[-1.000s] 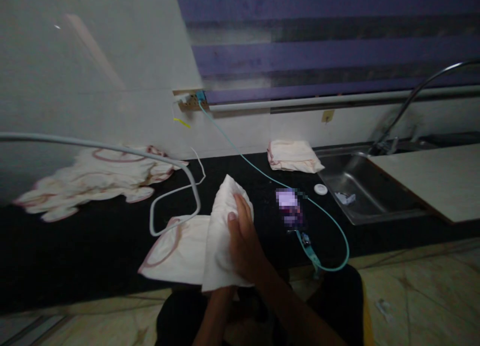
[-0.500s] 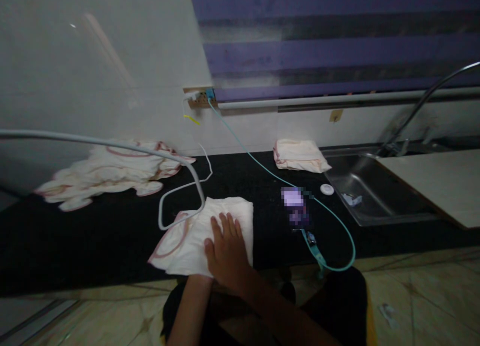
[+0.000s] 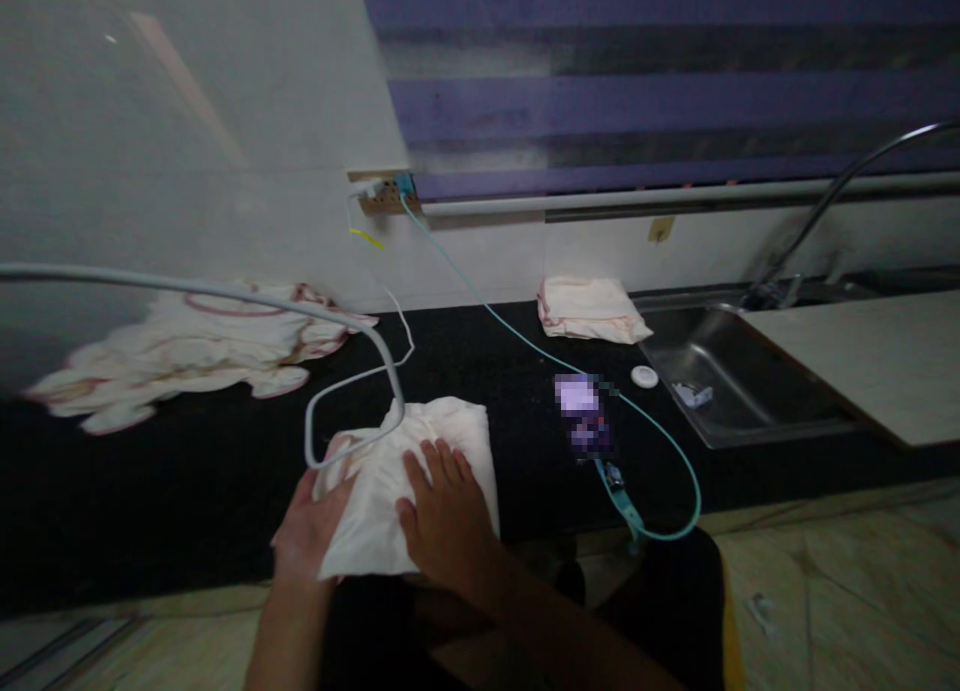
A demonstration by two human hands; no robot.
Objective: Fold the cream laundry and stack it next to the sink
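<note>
A white cloth with a pink border (image 3: 420,451) lies folded at the front edge of the black counter (image 3: 150,491). My right hand (image 3: 442,511) presses flat on top of it, fingers spread. My left hand (image 3: 311,526) sits under the cloth's left edge, fingers curled up around the fold. A grey cable (image 3: 345,391) loops across the counter and touches the cloth's far left corner.
A heap of white cloths (image 3: 195,341) lies at the back left. A folded stack (image 3: 589,311) sits beside the steel sink (image 3: 735,381). A teal cable (image 3: 652,451) runs from a wall socket (image 3: 382,196) past a phone (image 3: 581,421). A small white disc (image 3: 643,376) is nearby.
The cloth's raised half came down flat under my right hand. My left hand then came into view and took the cloth's left edge, lifting it over.
</note>
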